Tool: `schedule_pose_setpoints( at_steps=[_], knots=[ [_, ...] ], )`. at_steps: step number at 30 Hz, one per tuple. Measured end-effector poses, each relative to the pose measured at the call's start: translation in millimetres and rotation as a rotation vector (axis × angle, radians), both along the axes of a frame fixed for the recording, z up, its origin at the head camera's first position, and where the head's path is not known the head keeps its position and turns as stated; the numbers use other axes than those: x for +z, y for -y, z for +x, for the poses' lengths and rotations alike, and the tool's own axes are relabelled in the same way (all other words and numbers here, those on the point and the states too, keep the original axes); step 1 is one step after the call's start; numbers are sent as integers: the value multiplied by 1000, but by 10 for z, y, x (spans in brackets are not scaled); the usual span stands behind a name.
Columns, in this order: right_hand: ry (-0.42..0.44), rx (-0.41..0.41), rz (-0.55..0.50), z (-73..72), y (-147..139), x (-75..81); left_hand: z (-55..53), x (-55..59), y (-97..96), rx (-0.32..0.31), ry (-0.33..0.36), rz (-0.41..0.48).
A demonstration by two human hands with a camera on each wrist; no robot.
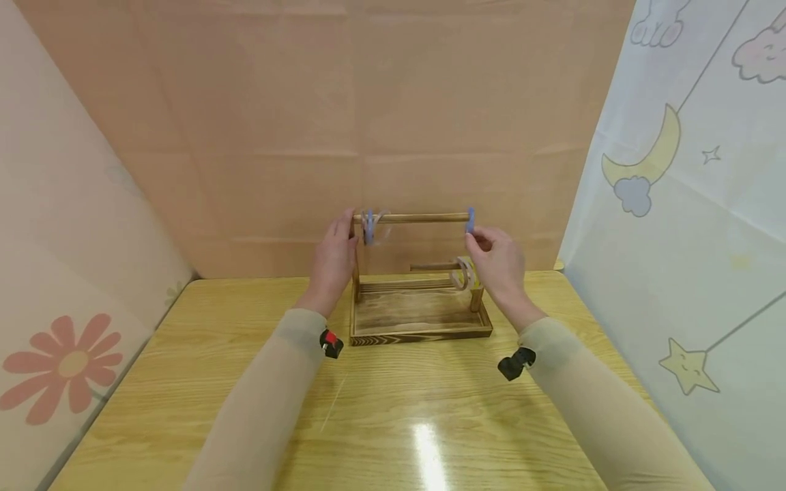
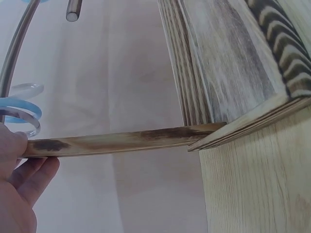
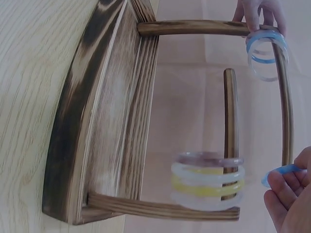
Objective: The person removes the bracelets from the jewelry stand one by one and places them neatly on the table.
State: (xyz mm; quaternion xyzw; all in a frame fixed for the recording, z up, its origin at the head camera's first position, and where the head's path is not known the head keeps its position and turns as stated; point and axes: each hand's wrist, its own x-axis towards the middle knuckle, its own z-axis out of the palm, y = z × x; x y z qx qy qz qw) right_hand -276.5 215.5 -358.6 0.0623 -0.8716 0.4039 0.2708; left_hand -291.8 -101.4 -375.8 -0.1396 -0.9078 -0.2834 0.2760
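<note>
A wooden stand [image 1: 424, 335] with two posts holds an upper rod [image 1: 417, 218] and a shorter lower rod [image 1: 430, 266]. At the upper rod's left end, my left hand [image 1: 334, 256] grips the top of the tall post [image 2: 121, 143]. Clear and blue bangles [image 3: 265, 46] hang on that rod beside the left fingers. Between thumb and fingers, my right hand [image 1: 500, 262] pinches a blue bangle [image 1: 471, 219] at the rod's right end; whether the rod passes through it I cannot tell. Several purple, clear and yellow bangles [image 3: 206, 182] sit on the lower rod, near the short post.
The stand's tray-like base rests on a wood-grain table [image 1: 393, 402], near its back edge. Behind stands a brown backdrop [image 1: 430, 102]. Patterned panels flank the table, the left one with a red flower [image 1: 74, 365], the right with a moon [image 1: 653, 153].
</note>
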Motion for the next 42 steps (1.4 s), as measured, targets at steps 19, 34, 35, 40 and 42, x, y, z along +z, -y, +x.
schedule_pose_setpoints(
  at_steps=[19,34,35,40,42],
  knots=[
    [-38,-7,-31,128,-131,-5,-45,35,162,30,42,38],
    [-49,142,-86,442,18,59,-63,28,179,27,24,-30],
    [-44,152,-88,463,29,61,-58,29,177,26,19,-33],
    [-4,219,-90,573,100,56,-49,27,176,17,2,-37],
    [19,250,-87,618,139,46,-49,30,182,19,1,-39]
  ],
)
